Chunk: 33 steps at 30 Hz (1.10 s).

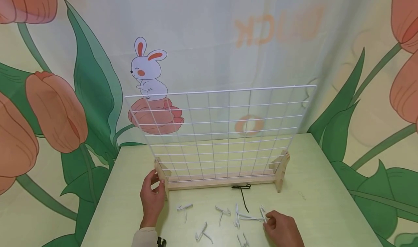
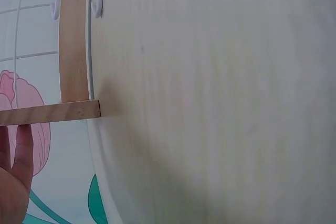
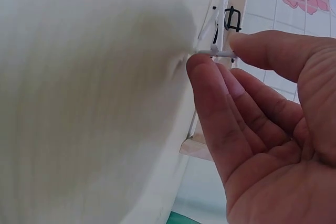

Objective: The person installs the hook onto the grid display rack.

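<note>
A white wire grid panel (image 1: 228,131) stands upright in a wooden base with two side supports. At the left wooden support (image 1: 161,174), my left hand (image 1: 152,196) touches its outer side with the fingertips, as the left wrist view also shows. My right hand (image 1: 283,228) pinches a white wire hook (image 1: 262,212) between thumb and index finger, low over the table. Its long prong (image 1: 250,217) points left, towards another white hook (image 1: 237,216). The right wrist view shows the pinched hook (image 3: 223,54) end-on, partly hidden by the fingers.
More white hooks lie in front of the base: one at left (image 1: 185,208), one in the middle (image 1: 223,212), two nearer the front edge (image 1: 203,233). A black hook (image 1: 241,187) lies against the base. Behind the table (image 1: 326,189) hangs a printed curtain (image 1: 209,40).
</note>
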Motion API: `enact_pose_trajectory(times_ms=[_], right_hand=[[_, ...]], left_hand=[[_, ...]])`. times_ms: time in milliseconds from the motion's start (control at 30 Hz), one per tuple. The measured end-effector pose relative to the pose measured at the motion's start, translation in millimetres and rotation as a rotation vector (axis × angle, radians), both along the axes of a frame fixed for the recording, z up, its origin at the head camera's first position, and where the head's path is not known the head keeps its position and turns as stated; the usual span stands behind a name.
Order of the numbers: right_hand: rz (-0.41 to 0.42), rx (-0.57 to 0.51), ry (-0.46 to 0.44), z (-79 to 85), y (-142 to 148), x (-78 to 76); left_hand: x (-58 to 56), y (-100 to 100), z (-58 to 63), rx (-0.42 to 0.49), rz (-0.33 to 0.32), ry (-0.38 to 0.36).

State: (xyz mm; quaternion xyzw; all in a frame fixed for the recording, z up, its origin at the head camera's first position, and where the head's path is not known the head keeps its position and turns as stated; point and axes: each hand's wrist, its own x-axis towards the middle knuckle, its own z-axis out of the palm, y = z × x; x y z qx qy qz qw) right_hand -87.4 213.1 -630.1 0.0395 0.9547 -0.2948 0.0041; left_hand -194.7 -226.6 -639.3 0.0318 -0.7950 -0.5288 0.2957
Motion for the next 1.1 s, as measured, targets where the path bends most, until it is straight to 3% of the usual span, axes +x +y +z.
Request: enact_pose_trajectory(times_ms=[333,733,1100], right_hand=[[0.001,-0.020,0.008,0.2,7,-2.9],[0.003,0.000,-0.099,1.2,16,-14.4],[0.032,0.026,-0.061,5.0,19,-22.7]], left_hand=[[1.3,0,-0.5,-0.005,0.003,-0.003],[0.3,-1,-1.8,-0.005,-0.008,-0.001],[1.1,-1,-0.3,-0.008,-0.015,-0.006]])
